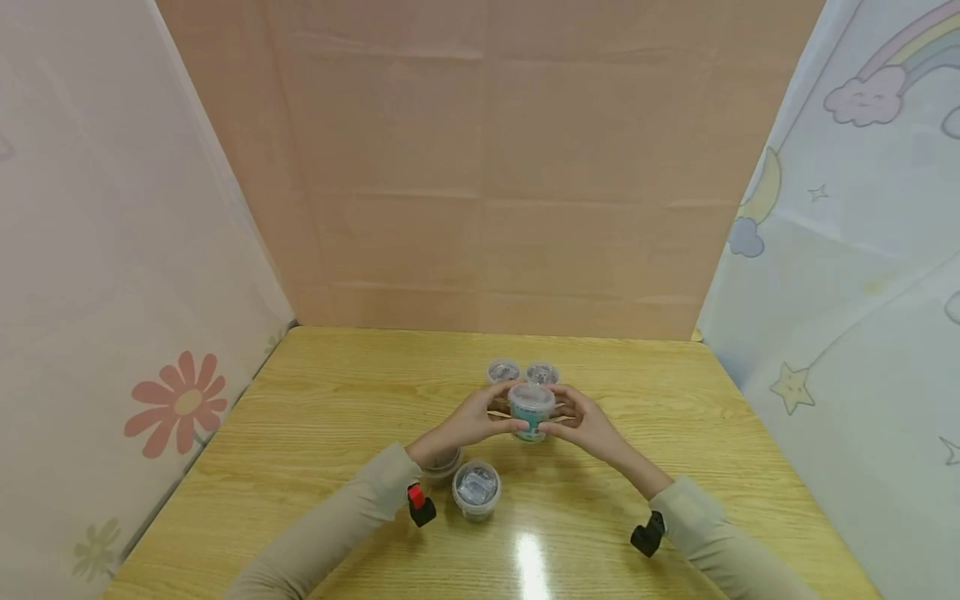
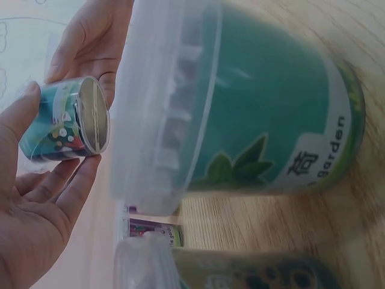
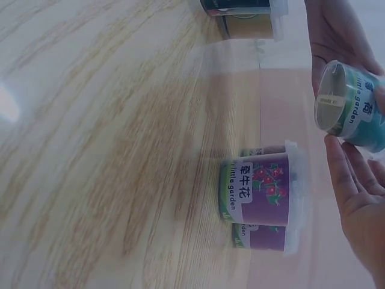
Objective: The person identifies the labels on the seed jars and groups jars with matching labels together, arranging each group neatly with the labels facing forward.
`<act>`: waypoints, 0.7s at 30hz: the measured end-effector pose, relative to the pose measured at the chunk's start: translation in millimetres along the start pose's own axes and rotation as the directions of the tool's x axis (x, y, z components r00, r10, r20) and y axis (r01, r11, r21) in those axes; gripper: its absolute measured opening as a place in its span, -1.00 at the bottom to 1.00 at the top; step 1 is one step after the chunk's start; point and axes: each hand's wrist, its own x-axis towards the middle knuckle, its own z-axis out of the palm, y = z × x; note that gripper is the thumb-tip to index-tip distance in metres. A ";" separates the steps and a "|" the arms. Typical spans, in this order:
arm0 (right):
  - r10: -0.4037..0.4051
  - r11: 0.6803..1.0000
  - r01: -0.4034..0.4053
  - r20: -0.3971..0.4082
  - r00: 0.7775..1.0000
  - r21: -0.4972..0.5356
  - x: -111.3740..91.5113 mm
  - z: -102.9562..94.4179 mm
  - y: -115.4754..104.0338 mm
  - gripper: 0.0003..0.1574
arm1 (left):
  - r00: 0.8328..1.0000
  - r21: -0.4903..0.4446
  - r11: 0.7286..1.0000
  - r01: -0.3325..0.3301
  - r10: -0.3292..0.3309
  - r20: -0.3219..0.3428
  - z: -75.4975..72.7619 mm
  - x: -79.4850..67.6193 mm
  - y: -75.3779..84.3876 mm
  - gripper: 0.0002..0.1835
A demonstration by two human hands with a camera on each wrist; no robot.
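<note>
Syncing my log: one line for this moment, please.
left hand: holds teal cup | right hand: holds same cup | teal cup: above table | purple cups: on table

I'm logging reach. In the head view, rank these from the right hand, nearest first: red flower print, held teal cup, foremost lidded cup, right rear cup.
1. Teal cup, held, just left
2. Right rear cup, behind the teal cup
3. Foremost lidded cup, front left
4. Red flower print, far left

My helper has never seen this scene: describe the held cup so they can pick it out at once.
Start at the wood-grained table. Above it, a person's left hand and right hand hold a teal-labelled cup between them. It alone is raised; the neighbouring cups stand on the table.
</note>
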 end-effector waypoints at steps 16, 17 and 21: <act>-0.096 0.994 0.089 0.110 0.989 0.069 0.9 -3.5 -2.7 -0.26 | 0.999 -0.045 0.998 0.034 -0.033 0.038 -8.8 -12.9 28.2 -0.24; -0.112 0.992 0.103 0.117 0.987 0.077 1.6 -3.8 2.9 -0.26 | 0.999 -0.051 0.998 0.028 -0.026 0.045 -9.3 -13.2 28.1 -0.23; -0.138 0.988 0.126 0.136 0.981 0.094 1.8 -3.6 4.5 -0.25 | 0.998 -0.071 0.997 0.016 -0.011 0.063 -10.9 -13.9 27.8 -0.23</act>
